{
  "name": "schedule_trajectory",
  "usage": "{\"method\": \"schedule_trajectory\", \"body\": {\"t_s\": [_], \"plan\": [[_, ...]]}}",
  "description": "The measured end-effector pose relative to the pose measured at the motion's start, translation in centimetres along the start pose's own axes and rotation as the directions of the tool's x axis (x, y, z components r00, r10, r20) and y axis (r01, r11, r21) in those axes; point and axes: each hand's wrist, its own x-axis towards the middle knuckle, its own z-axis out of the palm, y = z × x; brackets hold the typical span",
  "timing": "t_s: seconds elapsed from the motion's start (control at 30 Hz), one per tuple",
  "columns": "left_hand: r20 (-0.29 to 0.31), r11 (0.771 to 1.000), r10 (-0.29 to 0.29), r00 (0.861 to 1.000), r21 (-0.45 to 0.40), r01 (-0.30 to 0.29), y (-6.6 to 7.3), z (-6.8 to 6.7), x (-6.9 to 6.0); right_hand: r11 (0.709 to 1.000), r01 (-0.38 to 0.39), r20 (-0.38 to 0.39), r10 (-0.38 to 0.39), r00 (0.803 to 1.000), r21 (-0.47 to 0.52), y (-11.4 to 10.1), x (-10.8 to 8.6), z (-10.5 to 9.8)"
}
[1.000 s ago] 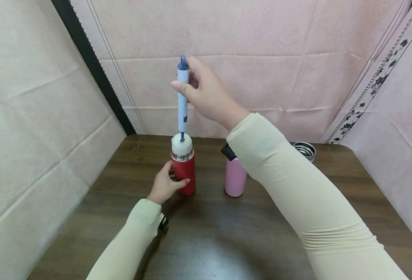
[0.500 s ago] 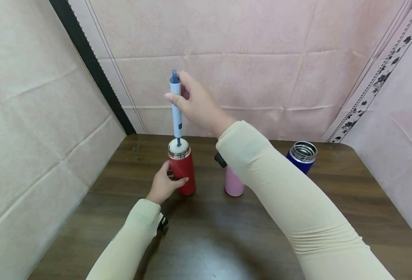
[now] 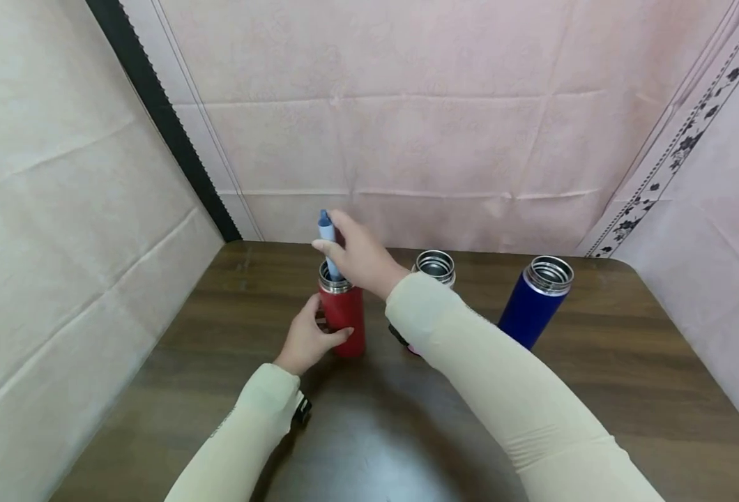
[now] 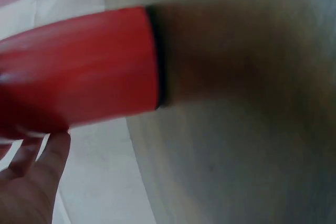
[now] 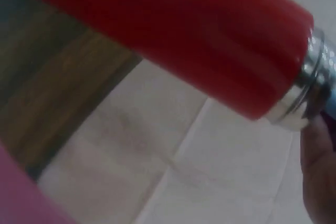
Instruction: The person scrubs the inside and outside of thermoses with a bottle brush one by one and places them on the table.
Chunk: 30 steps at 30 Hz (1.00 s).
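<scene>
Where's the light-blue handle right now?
In the head view, left of centre, the light-blue handle is partly inside the red bottle, its upper part poking out of the top and held by the right hand.

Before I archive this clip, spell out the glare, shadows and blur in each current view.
Head: mostly sharp, pale glare and soft shadows on the table; left wrist: red bottle soft-edged, table blurred, dark shadow next to the red bottle; right wrist: dim, red bottle blurred, pink object at lower left out of focus.
</scene>
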Motion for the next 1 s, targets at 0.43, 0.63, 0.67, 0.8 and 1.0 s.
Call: {"method": "schedule_trajectory", "body": {"t_s": [0.43, 0.63, 0.67, 0.8, 1.0], "plan": [[-0.034, 0.994, -0.019, 0.999, -0.107, 0.015, -0.2, 1.6, -0.1, 0.996, 0.024, -0.024, -0.022, 0.999, 0.086, 0.9, -1.3, 1.3], [-0.055, 0.992, -0.027, 0.998, -0.125, 0.020, -0.4, 2.3, 0.3, 0.990, 0.021, -0.078, -0.010, 0.997, 0.142, 1.3, -1.7, 1.6], [-0.056, 0.992, -0.029, 0.998, -0.124, 0.022, -0.4, 2.3, 0.4, 0.989, 0.021, -0.085, -0.008, 0.996, 0.149, 1.3, -1.8, 1.7], [-0.074, 0.992, -0.047, 0.996, -0.120, 0.038, -0.4, 2.3, 0.4, 0.981, 0.018, -0.108, 0.002, 0.994, 0.191, 1.4, -2.1, 1.7], [-0.111, 0.995, -0.053, 0.992, -0.093, 0.042, -0.4, 2.1, 0.0, 0.968, 0.019, -0.139, 0.016, 0.990, 0.250, 1.5, -2.4, 1.2]]}}
